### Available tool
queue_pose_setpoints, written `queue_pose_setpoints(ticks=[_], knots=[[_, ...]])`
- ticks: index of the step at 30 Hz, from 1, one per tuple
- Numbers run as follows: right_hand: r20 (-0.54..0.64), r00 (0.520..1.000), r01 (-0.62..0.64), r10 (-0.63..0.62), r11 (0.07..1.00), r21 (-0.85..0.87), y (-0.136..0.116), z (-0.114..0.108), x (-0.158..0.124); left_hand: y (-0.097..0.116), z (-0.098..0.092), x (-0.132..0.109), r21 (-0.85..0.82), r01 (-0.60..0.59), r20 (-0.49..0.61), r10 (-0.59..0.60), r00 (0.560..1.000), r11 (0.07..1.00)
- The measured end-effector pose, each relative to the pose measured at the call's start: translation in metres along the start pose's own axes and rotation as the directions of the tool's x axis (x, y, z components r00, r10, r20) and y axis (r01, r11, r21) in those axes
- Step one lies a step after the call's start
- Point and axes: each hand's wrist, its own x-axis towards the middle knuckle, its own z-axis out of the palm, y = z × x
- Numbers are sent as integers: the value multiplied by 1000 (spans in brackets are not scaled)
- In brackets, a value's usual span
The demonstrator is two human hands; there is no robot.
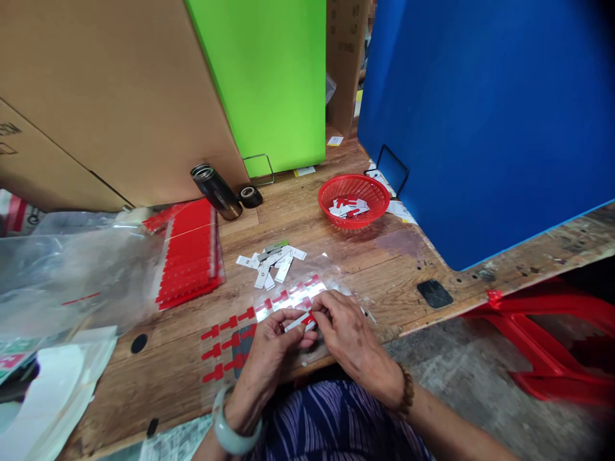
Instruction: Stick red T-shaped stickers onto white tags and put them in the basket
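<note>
My left hand point(271, 346) and my right hand point(346, 333) meet at the table's front edge, both pinched on one small white strip with a red tab point(300, 321). Just beyond my fingers lies a clear sheet carrying a row of red-tabbed white strips point(288, 296). To the left of that, more red tab stickers point(225, 349) sit on clear film. A loose pile of plain white strips point(271, 261) lies farther back in the middle. A red round basket point(354, 200) at the back right holds finished strips.
A stack of red sticker sheets point(189, 256) lies at the left beside crumpled clear plastic bags point(72, 269). A black flask point(216, 191) and a tape roll point(250, 196) lie against cardboard boxes. Green and blue panels stand behind. A red plastic stool point(548, 346) stands on the floor at the right.
</note>
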Motion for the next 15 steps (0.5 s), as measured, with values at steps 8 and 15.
queue_pose_setpoints(ticks=[8,15], knots=[[-8,1000,24,-25,997,-69,1,1,-1,1,4,-2,39,-27,-24,28,999,999],[16,999,43,-43,999,-27,6,3,1,-3,-6,3,40,-36,-6,37,999,999]])
